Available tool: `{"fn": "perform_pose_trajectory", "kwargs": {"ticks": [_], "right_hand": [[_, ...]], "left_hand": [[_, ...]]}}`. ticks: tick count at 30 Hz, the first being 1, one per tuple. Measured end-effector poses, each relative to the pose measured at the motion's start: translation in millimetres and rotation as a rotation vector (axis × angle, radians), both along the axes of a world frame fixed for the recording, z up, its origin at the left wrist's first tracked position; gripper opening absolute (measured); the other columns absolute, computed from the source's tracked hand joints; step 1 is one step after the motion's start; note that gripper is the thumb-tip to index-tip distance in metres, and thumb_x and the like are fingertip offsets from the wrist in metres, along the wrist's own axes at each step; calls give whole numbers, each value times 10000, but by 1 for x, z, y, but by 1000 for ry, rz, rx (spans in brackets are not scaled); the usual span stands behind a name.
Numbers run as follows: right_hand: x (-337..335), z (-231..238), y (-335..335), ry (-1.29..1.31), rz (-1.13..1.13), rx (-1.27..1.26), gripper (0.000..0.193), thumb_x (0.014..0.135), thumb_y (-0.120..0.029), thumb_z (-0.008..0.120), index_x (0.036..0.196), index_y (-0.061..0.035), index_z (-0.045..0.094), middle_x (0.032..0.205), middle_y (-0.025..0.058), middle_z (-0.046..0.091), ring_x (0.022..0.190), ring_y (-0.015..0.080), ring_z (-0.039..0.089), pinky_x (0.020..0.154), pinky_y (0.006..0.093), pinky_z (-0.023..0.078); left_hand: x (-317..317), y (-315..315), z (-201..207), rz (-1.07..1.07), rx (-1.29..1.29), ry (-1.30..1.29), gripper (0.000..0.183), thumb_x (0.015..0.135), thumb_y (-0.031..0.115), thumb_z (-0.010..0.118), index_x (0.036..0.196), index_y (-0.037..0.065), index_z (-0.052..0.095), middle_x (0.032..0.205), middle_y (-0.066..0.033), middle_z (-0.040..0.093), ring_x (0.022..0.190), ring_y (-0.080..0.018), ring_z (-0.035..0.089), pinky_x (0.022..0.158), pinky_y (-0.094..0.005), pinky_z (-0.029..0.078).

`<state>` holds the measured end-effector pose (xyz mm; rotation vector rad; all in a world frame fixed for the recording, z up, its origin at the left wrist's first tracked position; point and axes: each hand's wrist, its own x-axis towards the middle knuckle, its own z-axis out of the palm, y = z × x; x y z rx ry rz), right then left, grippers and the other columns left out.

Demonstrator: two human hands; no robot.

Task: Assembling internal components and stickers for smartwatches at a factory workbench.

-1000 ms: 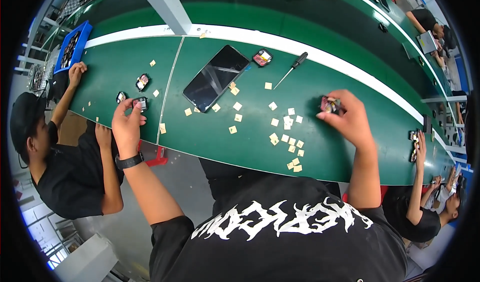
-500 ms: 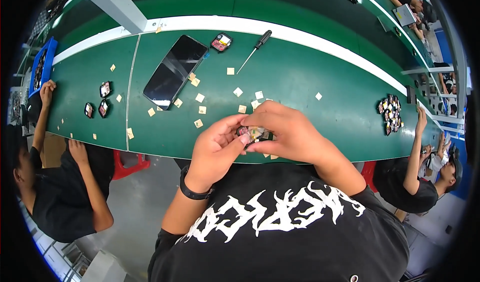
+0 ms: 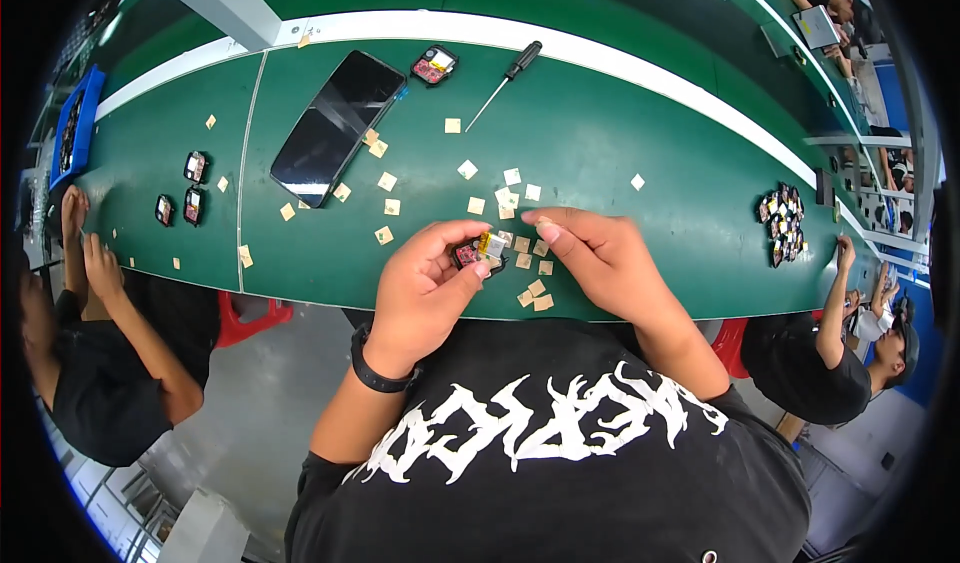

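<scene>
My left hand (image 3: 432, 273) grips a small black-cased electronic device (image 3: 466, 255), with a red circuit board and a silver battery with yellow tape showing inside. My right hand (image 3: 598, 253) is apart from the device, just to its right. Its thumb and forefinger are pinched together, and what they may hold is too small to make out. Below and beside the right fingertips lie several small tan paper squares (image 3: 523, 260) on the green table (image 3: 660, 253).
A large black phone (image 3: 338, 128), another open device (image 3: 434, 65) and a screwdriver (image 3: 505, 85) lie further back. Three devices (image 3: 194, 205) sit at left, a pile of devices (image 3: 780, 225) at right. A blue tray (image 3: 78, 128) is far left. Co-workers sit on both sides.
My right hand has drawn away from the device to the right, uncovering its battery and the squares beneath. The left hand keeps its hold. The view has shifted slightly.
</scene>
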<state>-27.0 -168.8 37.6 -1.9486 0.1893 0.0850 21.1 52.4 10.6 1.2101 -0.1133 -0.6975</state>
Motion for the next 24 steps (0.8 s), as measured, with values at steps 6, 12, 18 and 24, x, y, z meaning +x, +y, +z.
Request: {"fn": "perform_pose_trajectory", "kwargs": {"ticks": [6, 12, 18, 24], "right_hand": [[1, 22, 4, 270, 86, -53, 312, 1033, -177, 621, 1293, -4, 621, 669, 75, 621, 596, 113, 539, 562, 310, 435], [-5, 20, 6, 285, 108, -42, 178, 1017, -156, 630, 1113, -6, 617, 638, 65, 581, 565, 151, 542, 550, 312, 424], [-4, 22, 19, 211, 174, 47, 180, 1010, -163, 647, 922, -6, 651, 704, 56, 610, 592, 115, 538, 543, 303, 407], [3, 12, 29, 526, -6, 426, 101, 1019, -140, 599, 1005, -40, 590, 786, 21, 649, 623, 66, 536, 550, 256, 417]], "left_hand": [[1, 0, -2, 22, 47, -28, 331, 956, -106, 597, 1285, -72, 587, 1153, -106, 646, 1000, -157, 683, 866, -308, 613], [1, -1, -3, 78, 52, 26, 323, 947, -112, 611, 1268, -76, 611, 1131, -104, 643, 1013, -187, 705, 875, -331, 634], [1, -3, -4, 115, 46, -4, 335, 951, -107, 610, 1284, -73, 598, 1200, -125, 639, 1032, -187, 698, 917, -330, 610], [-4, -4, -11, 173, -17, -33, 403, 970, -107, 569, 1367, -65, 516, 1335, -175, 600, 1153, -195, 647, 982, -351, 571]]}}
